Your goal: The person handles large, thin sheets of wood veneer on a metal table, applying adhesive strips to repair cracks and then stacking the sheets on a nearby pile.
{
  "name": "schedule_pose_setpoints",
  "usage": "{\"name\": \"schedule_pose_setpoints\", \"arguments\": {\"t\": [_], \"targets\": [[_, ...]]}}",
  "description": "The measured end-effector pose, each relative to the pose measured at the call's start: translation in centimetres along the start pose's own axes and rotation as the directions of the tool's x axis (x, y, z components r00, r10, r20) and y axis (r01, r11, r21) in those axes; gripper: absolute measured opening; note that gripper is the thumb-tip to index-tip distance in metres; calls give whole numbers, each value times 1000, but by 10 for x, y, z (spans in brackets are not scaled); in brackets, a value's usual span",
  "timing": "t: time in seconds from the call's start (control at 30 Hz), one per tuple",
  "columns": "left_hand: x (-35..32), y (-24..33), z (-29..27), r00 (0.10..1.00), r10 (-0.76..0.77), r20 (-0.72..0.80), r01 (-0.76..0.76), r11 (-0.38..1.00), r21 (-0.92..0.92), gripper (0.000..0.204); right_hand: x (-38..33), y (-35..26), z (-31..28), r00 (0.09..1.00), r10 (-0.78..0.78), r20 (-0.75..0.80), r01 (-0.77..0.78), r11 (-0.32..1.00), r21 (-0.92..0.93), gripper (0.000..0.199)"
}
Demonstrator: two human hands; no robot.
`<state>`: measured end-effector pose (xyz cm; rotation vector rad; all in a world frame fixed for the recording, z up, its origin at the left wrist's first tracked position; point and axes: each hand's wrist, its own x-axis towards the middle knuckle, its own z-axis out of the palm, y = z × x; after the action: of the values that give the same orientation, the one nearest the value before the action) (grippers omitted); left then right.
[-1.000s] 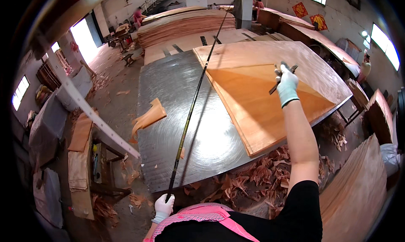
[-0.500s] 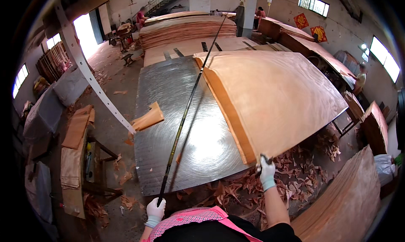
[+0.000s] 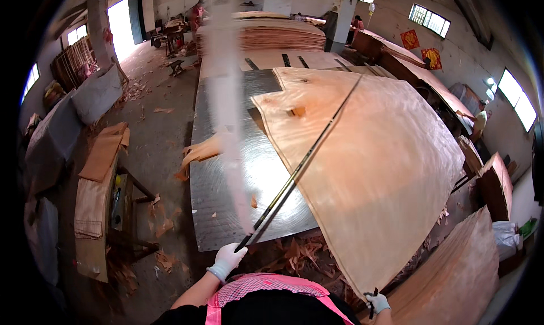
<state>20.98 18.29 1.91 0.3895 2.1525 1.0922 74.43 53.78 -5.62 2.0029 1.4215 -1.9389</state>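
Observation:
My left hand [image 3: 226,260], in a white glove, grips the near end of a long dark pole [image 3: 300,166]. The pole runs away from me, slanting right across a large orange veneer sheet [image 3: 385,155]. The sheet lies on a grey metal table [image 3: 226,206] and hangs over its near right edge. My right hand [image 3: 377,302], also gloved, is low by my body at the sheet's near corner, closed on a small dark tool [image 3: 371,309]. A pale blurred strip [image 3: 226,127] crosses the table's left part.
A torn veneer piece [image 3: 198,152] lies at the table's left edge. Scraps [image 3: 294,251] litter the floor in front of me. A wooden bench [image 3: 96,200] stands left, veneer stacks [image 3: 272,33] at the back, another stack [image 3: 453,274] lower right. A person [image 3: 480,121] works at right.
My right hand dropped from the sheet's far part to beside my body. The sheet now lies spread flat. The pole swung right, from the bare table onto the sheet.

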Motion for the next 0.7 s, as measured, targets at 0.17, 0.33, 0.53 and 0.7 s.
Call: {"name": "schedule_pose_setpoints", "arguments": {"t": [0.17, 0.33, 0.53, 0.7], "targets": [[4, -28, -18, 987, 72, 141, -94, 983, 157, 37, -2, 87, -58, 974, 203, -96, -224, 836, -501, 23], [-28, -68, -66, 968, 52, 245, -119, 956, 269, 40, -25, 78, -6, 992, 74, -99, -121, 409, -905, 38], [-25, -59, -126, 952, 300, 67, -283, 774, 566, 40, -4, -21, 159, 932, -339, -124, 31, 417, -908, 33], [109, -42, -159, 705, 591, -392, -349, 770, 533, 68, 37, -90, 331, 952, -266, -150, 272, 962, 22, 50]]}}
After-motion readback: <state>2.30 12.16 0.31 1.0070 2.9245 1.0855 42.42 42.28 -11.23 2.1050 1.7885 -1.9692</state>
